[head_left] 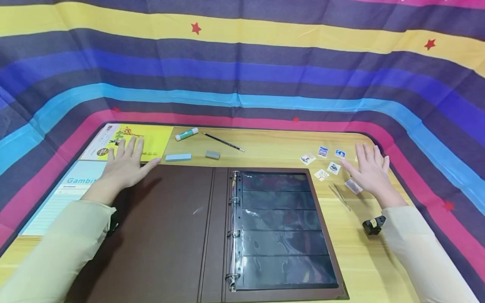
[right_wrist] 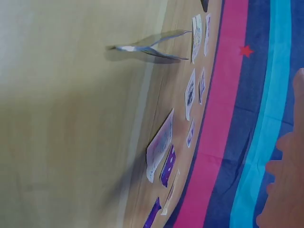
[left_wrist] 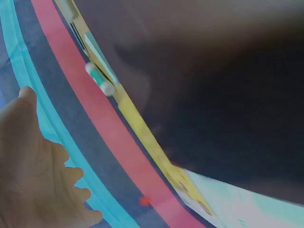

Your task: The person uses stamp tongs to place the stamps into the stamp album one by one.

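Observation:
My left hand (head_left: 126, 166) is held with fingers spread above the yellow booklet and the upper left corner of a brown ring binder (head_left: 163, 235). In the left wrist view the same hand (left_wrist: 31, 171) holds nothing. The binder lies open, with a black pocket page (head_left: 284, 235) on its rings. My right hand (head_left: 369, 172), fingers spread too, hovers by several small postage stamps (head_left: 334, 168) and holds nothing. Tweezers (head_left: 339, 197) lie between the binder and that hand. The right wrist view shows the tweezers (right_wrist: 152, 49), stamps (right_wrist: 190, 95) and part of the right hand (right_wrist: 285, 171).
Behind the binder are a glue stick (head_left: 187, 134), a pencil (head_left: 223, 142), a light blue bar (head_left: 178, 157) and a grey eraser-like block (head_left: 212, 155). The yellow booklet (head_left: 157, 143) and a lined notebook (head_left: 57, 206) lie left. A striped cloth (head_left: 242, 75) surrounds the table.

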The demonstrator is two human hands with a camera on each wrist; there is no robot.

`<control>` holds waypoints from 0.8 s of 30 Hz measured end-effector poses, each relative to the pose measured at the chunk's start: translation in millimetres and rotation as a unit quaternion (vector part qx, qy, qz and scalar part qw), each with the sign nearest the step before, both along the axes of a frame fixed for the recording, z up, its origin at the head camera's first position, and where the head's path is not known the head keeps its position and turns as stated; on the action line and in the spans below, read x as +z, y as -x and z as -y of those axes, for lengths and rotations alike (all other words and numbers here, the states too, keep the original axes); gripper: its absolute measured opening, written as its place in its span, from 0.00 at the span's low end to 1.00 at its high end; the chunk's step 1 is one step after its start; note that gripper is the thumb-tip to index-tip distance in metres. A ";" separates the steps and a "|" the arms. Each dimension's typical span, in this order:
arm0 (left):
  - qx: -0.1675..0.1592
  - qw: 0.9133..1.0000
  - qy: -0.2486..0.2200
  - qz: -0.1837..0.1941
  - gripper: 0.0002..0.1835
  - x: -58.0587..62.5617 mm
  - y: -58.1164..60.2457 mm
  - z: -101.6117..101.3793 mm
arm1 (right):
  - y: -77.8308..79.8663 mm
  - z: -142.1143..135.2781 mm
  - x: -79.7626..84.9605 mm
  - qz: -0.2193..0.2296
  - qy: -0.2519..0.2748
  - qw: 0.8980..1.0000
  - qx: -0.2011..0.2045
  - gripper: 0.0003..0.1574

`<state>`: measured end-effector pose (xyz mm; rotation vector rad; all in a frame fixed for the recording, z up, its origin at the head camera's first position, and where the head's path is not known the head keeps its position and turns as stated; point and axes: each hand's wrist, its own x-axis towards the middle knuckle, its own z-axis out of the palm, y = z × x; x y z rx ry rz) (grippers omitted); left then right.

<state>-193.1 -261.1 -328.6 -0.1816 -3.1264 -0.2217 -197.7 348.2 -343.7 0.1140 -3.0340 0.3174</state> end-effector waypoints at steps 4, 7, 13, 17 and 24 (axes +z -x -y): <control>-0.021 1.000 0.003 0.005 0.45 5.4 4.9 -20.8 | -5.8 -1.3 -0.1 -0.012 0.014 1.000 0.010 0.44; -0.049 0.999 -0.001 0.002 0.44 10.6 9.0 -40.5 | -11.1 -0.4 -1.1 -0.024 0.028 0.999 0.023 0.43; -0.146 0.989 -0.006 -0.034 0.41 11.2 16.0 -90.1 | -23.0 5.8 -5.4 -0.010 0.073 0.996 0.047 0.42; -0.199 0.979 -0.008 -0.029 0.42 3.8 17.8 -127.5 | -31.6 11.8 -11.2 0.015 0.079 0.995 0.055 0.42; -0.283 0.959 -0.002 -0.004 0.38 -14.1 18.3 -177.1 | -41.0 19.7 -23.2 0.038 0.044 0.996 0.073 0.28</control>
